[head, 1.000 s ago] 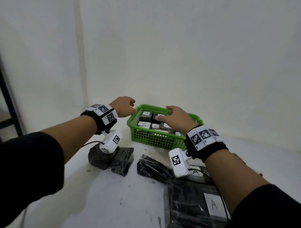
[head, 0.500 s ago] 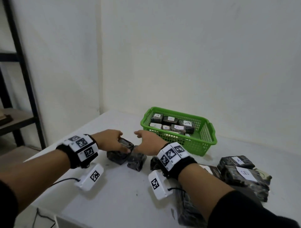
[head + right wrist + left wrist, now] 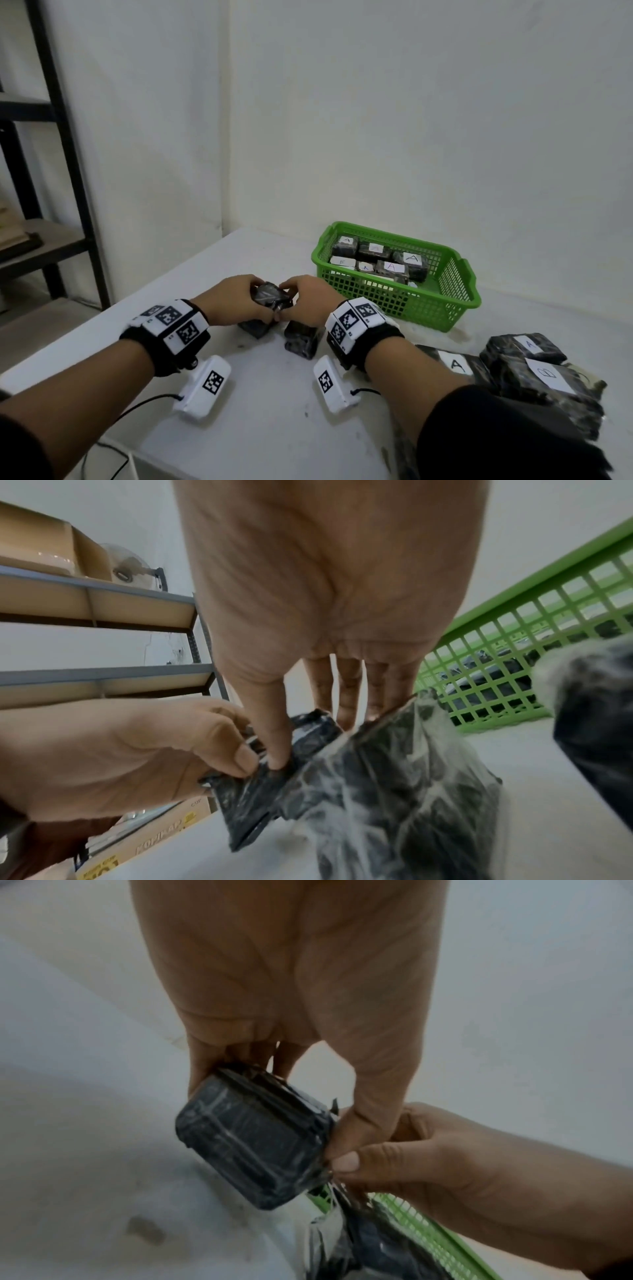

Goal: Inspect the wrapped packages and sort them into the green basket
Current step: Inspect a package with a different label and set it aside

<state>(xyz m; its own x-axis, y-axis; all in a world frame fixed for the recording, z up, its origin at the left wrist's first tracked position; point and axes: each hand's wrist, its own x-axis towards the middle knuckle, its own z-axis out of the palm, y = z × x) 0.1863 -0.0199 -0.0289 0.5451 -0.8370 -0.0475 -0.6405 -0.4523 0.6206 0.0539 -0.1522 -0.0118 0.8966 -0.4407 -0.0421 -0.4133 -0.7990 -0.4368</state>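
Observation:
A small package (image 3: 272, 296) wrapped in black plastic sits lifted off the white table between both hands; no label shows on it. My left hand (image 3: 236, 303) grips its left side, thumb and fingers curled round it (image 3: 253, 1150). My right hand (image 3: 308, 301) pinches its right end, thumb beside the left thumb (image 3: 274, 750). Two more black packages (image 3: 303, 337) lie just below the hands. The green basket (image 3: 459, 308) stands to the right and holds several packages labelled A and B.
Labelled packages (image 3: 548, 380) lie stacked at the right front of the table. A black metal shelf (image 3: 68, 171) stands left of the table, with cardboard boxes (image 3: 51, 547) on it. The table's left edge (image 3: 102, 325) runs close to my left arm.
Both hands left the basket and came back to the packages on the left of the table. They closed on one small package and lifted it.

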